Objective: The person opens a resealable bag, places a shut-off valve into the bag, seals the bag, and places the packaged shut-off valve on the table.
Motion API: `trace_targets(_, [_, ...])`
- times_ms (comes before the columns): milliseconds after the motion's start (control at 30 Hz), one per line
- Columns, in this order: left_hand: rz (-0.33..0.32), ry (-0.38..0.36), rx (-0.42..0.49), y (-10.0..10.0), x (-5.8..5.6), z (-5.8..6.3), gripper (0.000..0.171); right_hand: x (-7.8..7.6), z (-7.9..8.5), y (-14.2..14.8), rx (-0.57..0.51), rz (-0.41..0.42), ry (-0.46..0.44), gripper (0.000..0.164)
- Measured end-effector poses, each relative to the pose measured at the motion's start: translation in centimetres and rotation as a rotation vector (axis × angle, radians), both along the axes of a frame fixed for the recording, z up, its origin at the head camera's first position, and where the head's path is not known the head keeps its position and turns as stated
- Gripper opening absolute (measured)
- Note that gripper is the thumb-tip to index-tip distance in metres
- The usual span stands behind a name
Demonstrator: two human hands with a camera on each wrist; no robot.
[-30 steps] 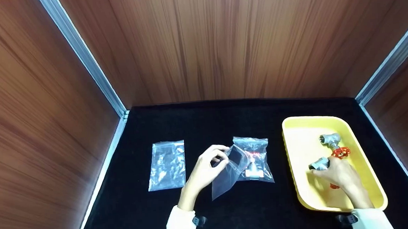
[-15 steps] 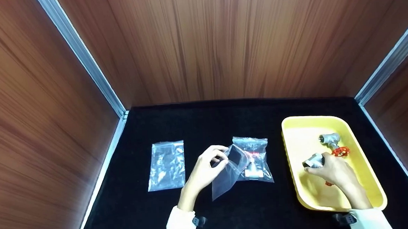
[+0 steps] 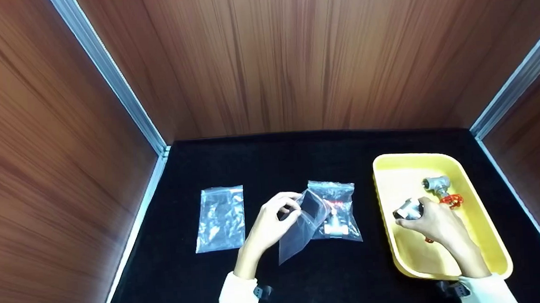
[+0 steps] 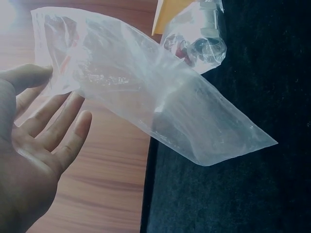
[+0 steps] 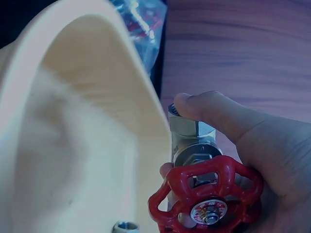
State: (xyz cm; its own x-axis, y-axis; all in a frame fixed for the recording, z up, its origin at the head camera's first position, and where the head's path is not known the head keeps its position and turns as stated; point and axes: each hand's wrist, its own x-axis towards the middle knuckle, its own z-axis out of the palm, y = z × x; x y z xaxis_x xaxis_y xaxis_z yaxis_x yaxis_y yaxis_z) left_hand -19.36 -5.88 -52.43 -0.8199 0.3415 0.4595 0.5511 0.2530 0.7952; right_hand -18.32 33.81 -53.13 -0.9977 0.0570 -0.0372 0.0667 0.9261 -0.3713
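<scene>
My left hand [image 3: 272, 222] pinches a clear plastic bag [image 4: 204, 121] by its upper edge, between thumb and fingers. The bag's mouth gapes, and nothing shows inside it. My right hand [image 3: 439, 220] grips a metal valve [image 3: 410, 209] with a red handwheel [image 5: 206, 194], thumb over one threaded end. In the head view this valve is above the yellow tray [image 3: 487, 231], its handwheel mostly hidden by the hand. A second valve [image 3: 438, 186] with a red handwheel lies in the tray, just beyond my right hand.
A zip bag [image 3: 336, 230] holding a red-handled valve lies on the black cloth, partly behind the held bag. Another flat clear bag [image 3: 220, 221] lies left of my left hand. Wood-grain walls [image 3: 292, 64] with metal edges surround the cloth on the back and sides.
My right hand has moved left inside the tray's outline, carrying the valve away from the second one. The left hand and its bag have stayed almost still.
</scene>
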Motion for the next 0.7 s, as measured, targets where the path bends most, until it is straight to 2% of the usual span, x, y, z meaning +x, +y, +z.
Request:
trace_targets(200, [0.024, 0.047, -0.04, -0.1, -0.4, -0.7, 0.006, 0.0, 0.7, -1.0, -0.054, 0.024, -0.026, 0.065])
trace_targets(433, [0.014, 0.014, -0.025, 0.1, 0.0, -0.1, 0.003, -0.2, 1.3, -2.2, -0.09, 0.037, -0.02, 0.068])
trace_targets(567, [0.005, 0.004, -0.016, 0.3, 0.0, -0.2, 0.005, -0.2, 1.6, -2.9, -0.087, 0.036, -0.015, 0.071])
trace_targets(700, [0.001, 0.001, -0.015, 0.4, -0.1, -0.4, 0.005, -0.2, 1.8, -3.6, -0.088, 0.06, 0.03, 0.067])
